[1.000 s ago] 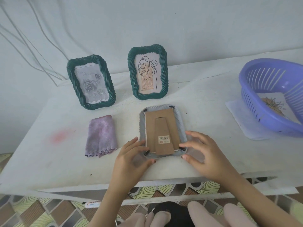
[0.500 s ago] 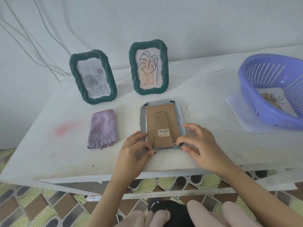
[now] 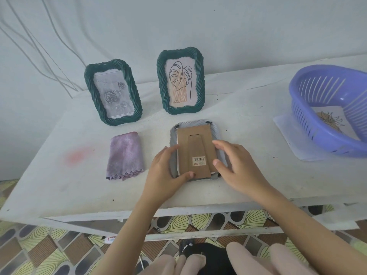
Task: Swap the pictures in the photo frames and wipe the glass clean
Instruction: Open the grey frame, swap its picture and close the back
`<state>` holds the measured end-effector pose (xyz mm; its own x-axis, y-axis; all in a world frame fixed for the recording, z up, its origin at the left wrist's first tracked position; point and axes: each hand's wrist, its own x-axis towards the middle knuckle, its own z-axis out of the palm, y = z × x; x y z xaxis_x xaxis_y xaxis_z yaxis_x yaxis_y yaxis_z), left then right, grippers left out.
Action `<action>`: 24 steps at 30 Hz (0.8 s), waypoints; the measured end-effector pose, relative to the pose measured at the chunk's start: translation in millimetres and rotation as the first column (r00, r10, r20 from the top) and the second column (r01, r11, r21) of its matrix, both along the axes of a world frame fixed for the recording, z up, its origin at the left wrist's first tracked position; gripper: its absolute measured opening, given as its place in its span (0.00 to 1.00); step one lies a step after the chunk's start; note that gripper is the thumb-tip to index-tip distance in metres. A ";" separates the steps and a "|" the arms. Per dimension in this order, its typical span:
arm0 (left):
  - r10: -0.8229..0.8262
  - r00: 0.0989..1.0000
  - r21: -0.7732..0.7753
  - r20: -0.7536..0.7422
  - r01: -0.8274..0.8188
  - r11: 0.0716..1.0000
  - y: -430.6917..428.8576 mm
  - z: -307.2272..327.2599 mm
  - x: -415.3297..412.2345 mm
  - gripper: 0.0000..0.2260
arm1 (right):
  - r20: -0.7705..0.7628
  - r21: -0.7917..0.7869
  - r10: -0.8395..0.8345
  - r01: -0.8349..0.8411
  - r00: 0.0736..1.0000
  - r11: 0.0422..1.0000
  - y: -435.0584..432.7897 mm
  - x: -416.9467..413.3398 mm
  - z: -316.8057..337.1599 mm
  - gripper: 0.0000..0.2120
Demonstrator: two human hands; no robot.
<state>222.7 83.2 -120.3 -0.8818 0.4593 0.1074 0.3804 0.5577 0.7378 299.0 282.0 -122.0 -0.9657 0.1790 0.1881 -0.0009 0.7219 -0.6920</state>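
A photo frame (image 3: 195,124) lies face down near the table's front edge, its brown cardboard back (image 3: 195,143) with a barcode sticker facing up. My left hand (image 3: 164,175) rests on the frame's left side, thumb on the bottom edge of the cardboard. My right hand (image 3: 236,165) is on the right side, fingers on the cardboard's right edge. Two green twisted-rim frames stand at the back: one with a grey rose picture (image 3: 113,95), one with a leaf line drawing (image 3: 180,82). A folded purple cloth (image 3: 125,155) lies left of the face-down frame.
A purple plastic basket (image 3: 309,124) stands at the right on a white sheet (image 3: 286,128), with a plant drawing (image 3: 329,121) inside. A reddish stain (image 3: 78,155) marks the white table (image 3: 59,185). Cables hang on the wall at the left. Patterned floor below.
Both hands have moved up from the frame's bottom corners to its sides, fingers now on the cardboard back. The camera has tilted slightly.
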 end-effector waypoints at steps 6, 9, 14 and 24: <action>-0.096 0.992 -0.058 0.082 0.101 0.993 1.4 0.0 -9.0 0.40 | -0.030 -0.083 -0.066 0.063 0.997 0.995 -2.6 -8.8 2.4 0.22; -0.135 0.988 -0.051 0.072 0.139 0.989 1.3 -1.7 -11.8 0.41 | -0.010 -0.171 -0.085 0.082 0.996 0.982 -3.2 -8.0 6.1 0.20; -0.156 0.986 -0.011 0.052 0.157 0.988 3.6 -1.1 -15.5 0.39 | 0.014 -0.270 -0.106 0.106 0.994 0.957 -2.5 -9.0 6.7 0.19; -0.173 0.982 -0.024 0.075 0.175 0.984 1.9 -2.7 -18.4 0.41 | -0.025 -0.287 -0.108 0.097 0.994 0.953 -2.1 -19.2 8.2 0.19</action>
